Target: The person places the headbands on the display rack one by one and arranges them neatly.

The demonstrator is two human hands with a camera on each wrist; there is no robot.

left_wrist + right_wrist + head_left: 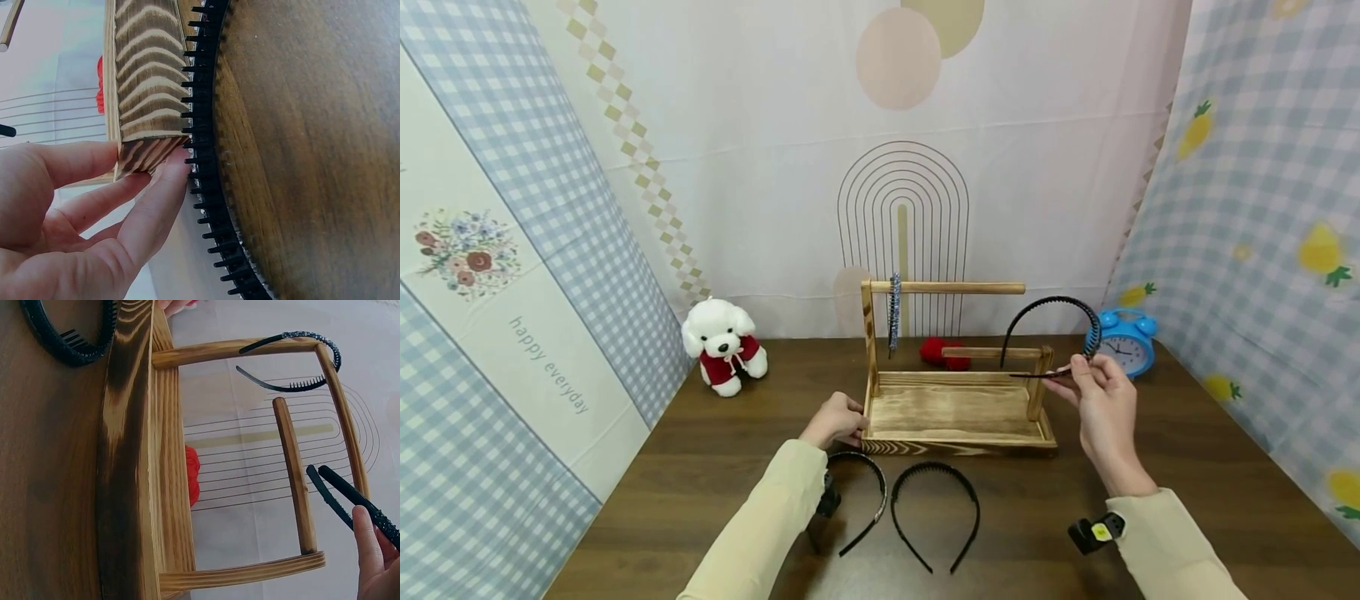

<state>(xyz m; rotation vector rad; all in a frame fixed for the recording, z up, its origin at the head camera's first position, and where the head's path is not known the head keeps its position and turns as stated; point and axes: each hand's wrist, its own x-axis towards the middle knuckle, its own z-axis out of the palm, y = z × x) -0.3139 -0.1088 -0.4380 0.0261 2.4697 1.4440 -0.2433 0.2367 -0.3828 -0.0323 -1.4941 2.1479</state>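
Observation:
My left hand [837, 419] grips the left front corner of a wooden display rack [958, 447]; the left wrist view shows the thumb and fingers about that corner. With my right hand [1103, 404] I pinch a black toothed headband [1052, 299] by one side, just right of the rack's short lower bar [992, 353]. Its two ends point left toward that bar in the right wrist view. A glittery blue-silver headband [894, 312] hangs near the left end of the upper bar [962, 287]. Two more black headbands, one with a shiny band [882, 483] and one plain [934, 465], lie in front of the rack.
Behind the rack is a red yarn-like bundle [934, 350]. A white plush dog [718, 342] in a red top sits at the back left. A blue alarm clock [1126, 346] stands at the back right, behind the right hand. Printed cloths hang around the brown table [715, 492].

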